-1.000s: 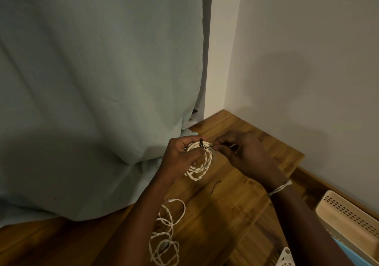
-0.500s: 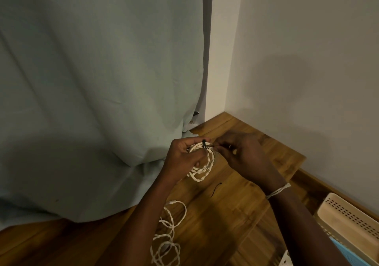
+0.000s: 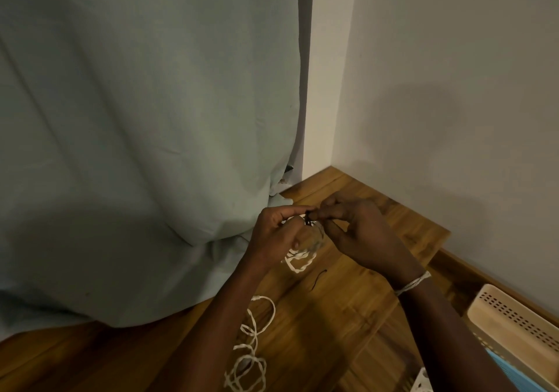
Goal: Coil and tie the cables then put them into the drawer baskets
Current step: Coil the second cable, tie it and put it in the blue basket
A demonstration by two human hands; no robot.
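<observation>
Both hands meet above the far end of a wooden table (image 3: pixel 348 316), near the corner of the room. The left hand (image 3: pixel 273 234) grips a coiled white cable (image 3: pixel 299 258): thumb and forefinger pinch the top of the coil, and the loops hang below the palm, clear of the wood or just touching it, hard to tell which. The right hand (image 3: pixel 360 234) has its fingertips bunched against the left thumb, pinching a thin black tie (image 3: pixel 308 220) wound round the top of the coil. That spot is dim and slightly blurred; whether the tie is twisted closed cannot be told. A pale band (image 3: pixel 413 284) circles the right wrist. A second black tie (image 3: pixel 319 278) lies loose on the table, just right of the hanging loops. Nearer the body, an uncoiled white cable (image 3: pixel 252 346) sprawls in loose loops under the left forearm. A pale green curtain (image 3: pixel 136 134) hangs on the left, its hem bunched on the table edge. At lower right, below the table end, sits a beige perforated basket (image 3: pixel 514 325) with something blue (image 3: pixel 508 373) beside it, and a bit of white lattice plastic (image 3: pixel 422 382) shows at the bottom edge.
</observation>
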